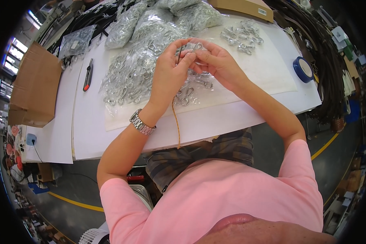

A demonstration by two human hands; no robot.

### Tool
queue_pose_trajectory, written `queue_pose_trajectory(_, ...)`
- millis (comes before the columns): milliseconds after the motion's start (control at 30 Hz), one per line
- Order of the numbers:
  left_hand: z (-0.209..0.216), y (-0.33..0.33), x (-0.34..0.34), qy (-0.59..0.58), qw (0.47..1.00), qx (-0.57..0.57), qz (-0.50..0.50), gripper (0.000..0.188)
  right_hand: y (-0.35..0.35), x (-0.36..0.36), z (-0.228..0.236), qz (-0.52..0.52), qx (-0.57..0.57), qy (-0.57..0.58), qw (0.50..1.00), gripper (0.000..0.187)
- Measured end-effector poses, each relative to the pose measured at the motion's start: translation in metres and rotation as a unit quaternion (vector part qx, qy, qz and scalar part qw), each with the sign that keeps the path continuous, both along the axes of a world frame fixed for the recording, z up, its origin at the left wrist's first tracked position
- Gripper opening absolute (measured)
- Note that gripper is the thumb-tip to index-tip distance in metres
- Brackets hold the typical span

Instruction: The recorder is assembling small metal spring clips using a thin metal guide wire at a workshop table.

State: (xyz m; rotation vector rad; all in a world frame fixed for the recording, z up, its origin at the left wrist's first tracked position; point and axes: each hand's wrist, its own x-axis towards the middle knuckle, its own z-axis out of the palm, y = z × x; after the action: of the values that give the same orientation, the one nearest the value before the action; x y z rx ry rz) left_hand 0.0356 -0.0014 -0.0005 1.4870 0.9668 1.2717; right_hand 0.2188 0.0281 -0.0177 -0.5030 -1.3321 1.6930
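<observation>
Metal clip [197,46], silvery and looped, sits up between my two hands, above a clear plastic bag [128,73] of similar clips spread on the white table [91,140]. My right hand [220,65] seems to pinch it between thumb and forefinger; my left hand [173,67] curls in close beside it, fingers bent, with a slim dark strip [179,55] showing among them, though I cannot tell whether they squeeze that strip. A yellow cord [176,120] comes into sight beside my left wrist and runs down to the table's near edge. More clips [242,36] lie beyond my right hand; a red-and-black cutter [88,75] lies well to the left. To handle this neatly, I judge it best to steady the clip in my right fingertips, leave finer moves to the left, and keep the cord from snagging on the bagged clips.
</observation>
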Motion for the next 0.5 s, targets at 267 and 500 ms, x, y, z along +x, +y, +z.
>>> queue_pose_trajectory(267, 0.016, 0.013, -0.026, -0.052, 0.995, -0.063, -0.058, 0.023, -0.002, 0.004, 0.015, -0.007, 0.011, -0.034, 0.999, 0.051)
queue_pose_trajectory(500, 0.008, 0.014, -0.022, -0.004, 0.997, -0.067, -0.035, 0.024, 0.001, 0.007, 0.017, 0.007, 0.028, -0.124, 0.992, 0.042)
